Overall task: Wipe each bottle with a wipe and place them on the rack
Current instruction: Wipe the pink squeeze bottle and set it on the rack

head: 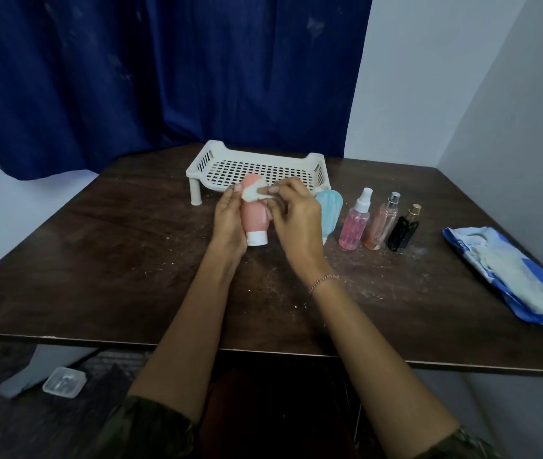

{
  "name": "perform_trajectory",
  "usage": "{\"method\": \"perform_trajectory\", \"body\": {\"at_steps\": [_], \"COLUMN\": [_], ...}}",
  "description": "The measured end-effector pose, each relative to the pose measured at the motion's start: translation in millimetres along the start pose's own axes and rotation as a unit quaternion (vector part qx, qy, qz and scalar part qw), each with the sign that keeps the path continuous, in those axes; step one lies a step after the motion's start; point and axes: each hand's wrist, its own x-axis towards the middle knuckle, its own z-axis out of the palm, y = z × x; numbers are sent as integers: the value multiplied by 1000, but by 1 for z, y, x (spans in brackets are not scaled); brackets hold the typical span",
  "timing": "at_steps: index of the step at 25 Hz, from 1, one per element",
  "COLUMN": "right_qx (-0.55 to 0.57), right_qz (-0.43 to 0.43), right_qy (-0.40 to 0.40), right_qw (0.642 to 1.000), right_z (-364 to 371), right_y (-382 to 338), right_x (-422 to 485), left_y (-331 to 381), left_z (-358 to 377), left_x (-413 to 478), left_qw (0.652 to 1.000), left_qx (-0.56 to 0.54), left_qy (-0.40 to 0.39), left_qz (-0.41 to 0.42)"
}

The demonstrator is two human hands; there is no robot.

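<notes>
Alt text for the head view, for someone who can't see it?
A person's left hand holds a pink bottle cap-down over a dark table while the right hand rubs a white wipe on it. A white rack stands behind; four more bottles and a blue wipe pack sit to the right.

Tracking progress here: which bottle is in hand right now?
The coral tube with the white cap: the left hand grips it while the right hand presses a wipe on it. The other bottles stand on the table.
</notes>
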Motion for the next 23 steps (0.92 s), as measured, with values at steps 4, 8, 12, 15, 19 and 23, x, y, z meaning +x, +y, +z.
{"method": "perform_trajectory", "body": {"at_steps": [4, 8, 12, 15, 19, 23], "right_qx": [41, 49, 48, 54, 44, 50], "right_qz": [8, 3, 8, 46, 59, 70], "right_qy": [-32, -44, -18, 18, 25, 21], "right_qw": [999, 998, 999, 997, 997, 996], "right_z": [-1, 0, 2, 3, 8, 13], "right_y": [3, 3, 0, -3, -4, -10], "right_x": [-28, -48, -44, -29, -17, -17], "left_y": [4, 4, 0, 0, -2, -7], "left_z": [-1, -2, -5, -3, 0, 2], "left_x": [0, 5, 2, 0, -1, -2], "left_qw": [998, 998, 994, 998, 998, 997], "left_qx": [-21, 48, 100, 59, 53, 54], "left_qy": [42, 36, -4, -24, -25, -44], "left_qz": [-41, 6, 31, 4, -16, -39]}}
